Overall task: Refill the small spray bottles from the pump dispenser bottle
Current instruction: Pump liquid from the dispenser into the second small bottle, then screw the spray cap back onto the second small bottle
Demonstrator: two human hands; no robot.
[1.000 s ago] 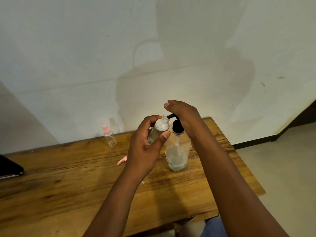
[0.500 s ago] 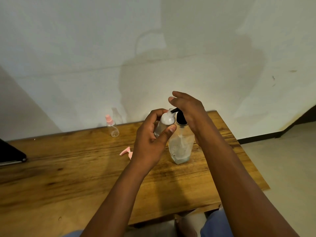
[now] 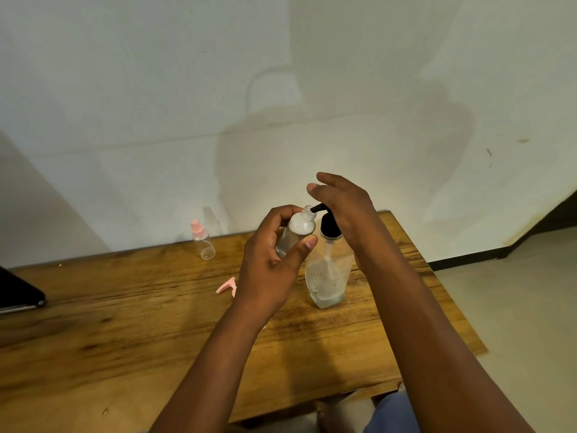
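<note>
So, center of the frame is where it's all happening. The person's left hand (image 3: pixel 274 260) is wrapped around a small spray bottle (image 3: pixel 298 231), thumb across the front and fingers curled behind it, holding it up off the table and tilted a bit so its open neck leans to the right. No cap on it, and the inside looks cloudy white. Right beside it, the pump dispenser bottle (image 3: pixel 326 276) stands upright on the wooden table (image 3: pixel 125 323), clear body with a little liquid pooled at the bottom and a black pump head on top. The black nozzle points left and its tip sits right at the mouth of the small bottle, touching or nearly so, hard to call.

The right hand (image 3: pixel 343 207) is on top of the pump head, fingers fairly straight and spread loosely, palm down over it, not curled around anything.

Further back, left of center near the wall, a second spray bottle (image 3: pixel 202 242) stands upright with its pink cap on, and it looks clear. A pink sprayer top (image 3: pixel 227 286) lies on the table just left of the left wrist. At the far left edge there's a dark flat object (image 3: pixel 18 293), partly cut off, can't tell what it is.
</note>
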